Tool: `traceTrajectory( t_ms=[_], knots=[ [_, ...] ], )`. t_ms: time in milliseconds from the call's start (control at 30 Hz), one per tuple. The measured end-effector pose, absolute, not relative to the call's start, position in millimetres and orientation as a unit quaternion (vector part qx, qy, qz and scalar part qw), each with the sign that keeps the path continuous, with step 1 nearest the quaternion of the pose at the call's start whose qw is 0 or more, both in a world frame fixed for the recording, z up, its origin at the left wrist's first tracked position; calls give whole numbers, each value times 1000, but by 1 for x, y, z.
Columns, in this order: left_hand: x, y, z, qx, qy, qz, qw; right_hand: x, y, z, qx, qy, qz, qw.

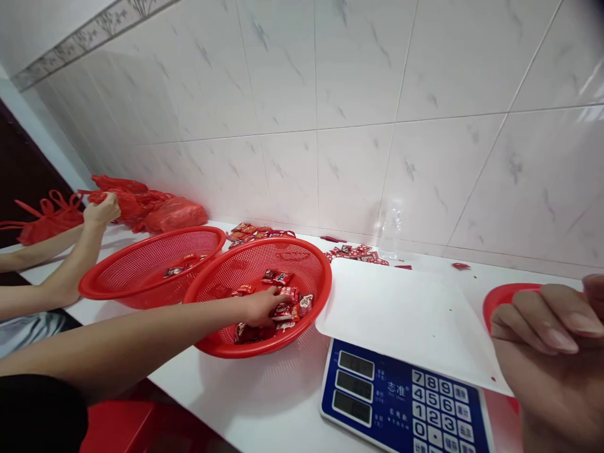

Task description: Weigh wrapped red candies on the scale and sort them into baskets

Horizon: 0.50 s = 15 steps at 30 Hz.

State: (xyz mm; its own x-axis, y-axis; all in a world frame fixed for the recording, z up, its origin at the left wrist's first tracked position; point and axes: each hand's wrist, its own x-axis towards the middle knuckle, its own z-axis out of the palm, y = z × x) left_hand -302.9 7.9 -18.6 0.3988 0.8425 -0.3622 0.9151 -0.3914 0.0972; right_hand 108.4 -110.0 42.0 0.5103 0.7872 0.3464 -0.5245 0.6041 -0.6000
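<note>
My left hand [262,307] reaches into the nearer red mesh basket [204,306]. Its fingers stretch out over small wrapped snack packets [306,304] and touch them; none is plainly gripped, and some fingertips are hidden. At the right edge of the view, my right hand [542,340] is raised near the white weighing tray, fingers curled towards the palm, with nothing visible in them. Beneath the white tray [401,308] stands a digital scale [401,402] with a blue keypad. A red basin [507,292] is partly hidden behind my right hand.
A second red basket [141,248] holds a few packets. At far left another person's hand [101,209] grips a red plastic bag near other filled red bags [174,214]. Small red packets [356,253] and a clear plastic container [391,229] lie along the tiled wall. A red stool [117,428] stands below.
</note>
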Motion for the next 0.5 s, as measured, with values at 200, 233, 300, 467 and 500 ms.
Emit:
traceTrajectory(
  t_ms=[200, 233, 300, 467, 500],
  knots=[
    [-313, 34, -6, 818, 547, -11, 179, 106, -115, 45, -196, -305, 368, 856],
    [-316, 37, -3, 813, 552, -1, 185, 102, -117, 45, -211, -315, 362, 851],
    [-319, 41, 3, 800, 563, 20, 207, 93, -121, 43, -249, -337, 343, 841],
    [-309, 38, 13, 779, 558, 48, 283, 70, -125, 40, -284, -368, 334, 820],
    [-303, 36, 15, 776, 554, 58, 295, 69, -125, 41, -282, -372, 341, 816]
  ],
)
